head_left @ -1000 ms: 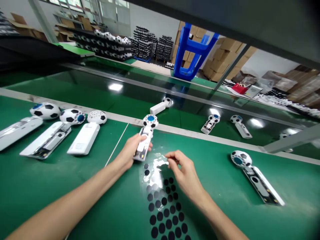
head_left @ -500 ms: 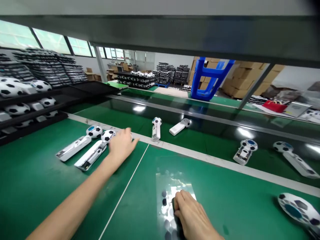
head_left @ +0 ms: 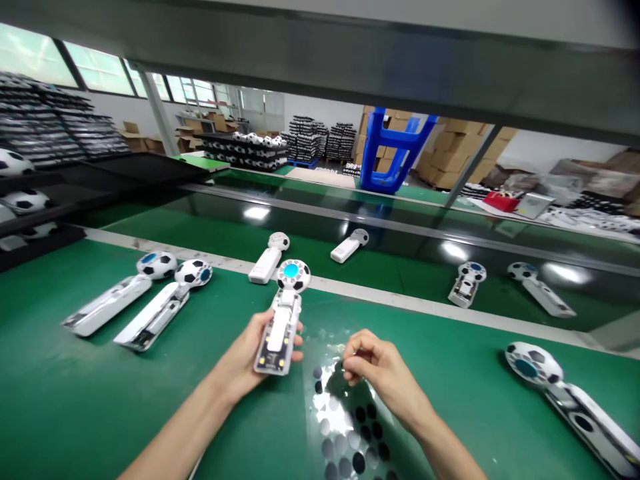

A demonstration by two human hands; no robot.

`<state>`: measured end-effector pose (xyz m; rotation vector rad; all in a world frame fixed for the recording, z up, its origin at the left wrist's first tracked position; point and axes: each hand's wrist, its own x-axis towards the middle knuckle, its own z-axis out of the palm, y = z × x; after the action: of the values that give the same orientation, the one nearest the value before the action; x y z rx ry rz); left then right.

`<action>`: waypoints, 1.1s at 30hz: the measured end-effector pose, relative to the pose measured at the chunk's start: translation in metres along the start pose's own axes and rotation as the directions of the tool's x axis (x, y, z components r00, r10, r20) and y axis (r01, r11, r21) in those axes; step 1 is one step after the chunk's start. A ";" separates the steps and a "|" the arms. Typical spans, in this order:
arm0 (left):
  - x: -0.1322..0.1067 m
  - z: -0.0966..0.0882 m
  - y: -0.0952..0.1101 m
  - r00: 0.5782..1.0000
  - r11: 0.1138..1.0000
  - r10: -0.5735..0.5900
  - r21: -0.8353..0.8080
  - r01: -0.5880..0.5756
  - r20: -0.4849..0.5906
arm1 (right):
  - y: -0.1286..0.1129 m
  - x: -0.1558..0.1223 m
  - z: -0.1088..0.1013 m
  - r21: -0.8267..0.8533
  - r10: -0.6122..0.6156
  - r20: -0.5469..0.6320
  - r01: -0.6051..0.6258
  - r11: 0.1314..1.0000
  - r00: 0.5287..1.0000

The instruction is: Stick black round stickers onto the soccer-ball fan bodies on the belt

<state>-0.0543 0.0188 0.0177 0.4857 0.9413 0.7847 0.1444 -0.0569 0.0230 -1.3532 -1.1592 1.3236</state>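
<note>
Clock positions read from Item 1, 12 pointing away from the person.

Item 1: white plastic handheld unit with round football-patterned head and blue disc (head_left: 280,327). Location: in the left hand (head_left: 247,357), above the matte green tabletop (head_left: 100,393), head toward 1 o'clock, board face up.
Left hand: wrapped around the body, thumb along one side, fingertips showing at the other.
Handling, judged: light, rigid, smooth enough to slip; exposed circuit board and narrow neck probably fragile. Best hold: long side walls, clear of the board.

Item 2: clear glossy plastic sheet with round black dots (head_left: 343,419). Location: 5 o'clock, on the tabletop.
Handling, judged: thin, flexible, apt to slide; take by a bare margin.
Right hand (head_left: 375,367): 4 o'clock, over the sheet, thumb and forefinger drawn together; cannot tell whether a dot is between them.

Edges: pale grey strip (head_left: 400,298) across the far side, 10 to 2 o'clock; broad grey overhead shelf (head_left: 320,53) at 12.
Neighbours: two similar white units (head_left: 150,317) at 9 o'clock; a similar unit with a black dot on its body (head_left: 534,363) toward 4.
Room: 8 o'clock, left of the forearm; also between right hand and the 4 o'clock unit.
</note>
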 end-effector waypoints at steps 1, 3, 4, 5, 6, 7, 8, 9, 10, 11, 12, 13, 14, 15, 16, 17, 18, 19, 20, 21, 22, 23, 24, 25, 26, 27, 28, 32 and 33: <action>0.001 0.007 -0.011 0.998 0.998 -0.048 0.029 0.047 0.039 | -0.004 0.004 0.002 0.039 -0.002 -0.040 0.003 0.999 0.999; 0.002 0.017 -0.030 0.989 0.985 -0.115 0.140 0.102 0.092 | -0.010 0.009 0.007 0.085 -0.003 -0.089 0.011 0.996 0.996; 0.003 0.019 -0.037 0.987 0.976 -0.121 0.194 0.098 0.110 | -0.012 0.011 0.010 0.089 -0.003 -0.090 0.011 0.996 0.996; 0.004 0.020 -0.042 0.985 0.969 -0.109 0.235 0.075 0.135 | -0.013 0.013 0.013 0.077 -0.005 -0.085 0.012 0.997 0.996; 0.004 0.021 -0.046 0.983 0.966 -0.077 0.256 0.032 0.167 | -0.014 0.014 0.016 0.048 -0.009 -0.078 0.013 0.999 0.997; 0.004 0.020 -0.048 0.978 0.965 -0.035 0.263 -0.021 0.208 | -0.015 0.014 0.019 -0.002 -0.024 -0.074 0.024 1.000 0.997; 0.003 0.019 -0.050 0.967 0.962 0.001 0.264 -0.071 0.256 | -0.015 0.013 0.021 -0.076 -0.057 -0.078 0.051 0.996 0.995; 0.002 0.019 -0.051 0.953 0.958 0.029 0.264 -0.113 0.302 | -0.016 0.012 0.023 -0.169 -0.106 -0.086 0.090 0.981 0.991; 0.001 0.018 -0.051 0.940 0.953 0.052 0.264 -0.148 0.338 | -0.017 0.011 0.025 -0.271 -0.160 -0.089 0.131 0.954 0.983; 0.000 0.017 -0.052 0.929 0.947 0.072 0.266 -0.178 0.363 | -0.018 0.010 0.026 -0.366 -0.212 -0.086 0.167 0.915 0.973; 0.000 0.017 -0.052 0.922 0.940 0.091 0.273 -0.204 0.375 | -0.019 0.008 0.027 -0.447 -0.253 -0.080 0.192 0.874 0.964; 0.000 0.017 -0.052 0.920 0.933 0.108 0.282 -0.226 0.377 | -0.021 0.007 0.028 -0.506 -0.279 -0.072 0.206 0.838 0.957; 0.000 0.017 -0.053 0.918 0.924 0.128 0.292 -0.249 0.376 | -0.022 0.005 0.029 -0.542 -0.293 -0.065 0.213 0.813 0.954; 0.000 0.017 -0.054 0.915 0.914 0.149 0.301 -0.272 0.374 | -0.022 0.004 0.030 -0.562 -0.298 -0.062 0.213 0.799 0.953; 0.000 0.017 -0.054 0.913 0.905 0.165 0.311 -0.291 0.373 | -0.022 0.004 0.030 -0.575 -0.304 -0.064 0.214 0.790 0.951; 0.001 0.018 -0.054 0.912 0.898 0.174 0.320 -0.301 0.372 | -0.022 0.003 0.031 -0.583 -0.313 -0.066 0.218 0.782 0.948; 0.001 0.018 -0.055 0.912 0.895 0.175 0.326 -0.304 0.371 | -0.021 0.003 0.031 -0.588 -0.323 -0.067 0.225 0.777 0.944; 0.001 0.018 -0.055 0.913 0.894 0.174 0.329 -0.304 0.370 | -0.020 0.003 0.032 -0.591 -0.333 -0.068 0.231 0.773 0.941; 0.001 0.018 -0.055 0.913 0.893 0.173 0.332 -0.304 0.370 | -0.019 0.003 0.033 -0.593 -0.339 -0.066 0.237 0.769 0.938; 0.001 0.018 -0.055 0.912 0.891 0.175 0.334 -0.307 0.371 | -0.018 0.003 0.033 -0.595 -0.343 -0.066 0.239 0.767 0.937; 0.002 0.018 -0.055 0.909 0.887 0.181 0.338 -0.315 0.375 | -0.017 0.003 0.034 -0.597 -0.345 -0.066 0.240 0.766 0.936; 0.002 0.017 -0.055 0.904 0.880 0.187 0.344 -0.328 0.385 | -0.016 0.003 0.034 -0.599 -0.346 -0.065 0.241 0.764 0.936; 0.003 0.016 -0.056 0.897 0.872 0.191 0.351 -0.342 0.399 | -0.016 0.003 0.034 -0.600 -0.347 -0.062 0.243 0.763 0.936; 0.004 0.015 -0.056 0.890 0.865 0.190 0.358 -0.352 0.415 | -0.015 0.003 0.034 -0.600 -0.348 -0.055 0.248 0.761 0.936; 0.005 0.014 -0.056 0.884 0.860 0.188 0.364 -0.358 0.428 | -0.015 0.003 0.034 -0.599 -0.349 -0.048 0.253 0.760 0.936; 0.006 0.013 -0.057 0.881 0.856 0.186 0.368 -0.363 0.435 | -0.016 0.003 0.034 -0.601 -0.351 -0.040 0.258 0.757 0.936; 0.007 0.012 -0.057 0.880 0.854 0.187 0.371 -0.365 0.437 | -0.016 0.002 0.033 -0.605 -0.351 -0.033 0.261 0.752 0.936; 0.009 0.011 -0.059 0.881 0.846 0.205 0.374 -0.379 0.427 | -0.018 0.001 0.033 -0.635 -0.362 -0.024 0.265 0.725 0.932; 0.010 0.011 -0.059 0.879 0.846 0.208 0.373 -0.382 0.428 | -0.019 0.001 0.033 -0.643 -0.366 -0.023 0.266 0.718 0.930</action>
<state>-0.0190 -0.0114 -0.0217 1.1755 0.6872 0.7169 0.1106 -0.0533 0.0402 -1.5839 -1.7340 0.5698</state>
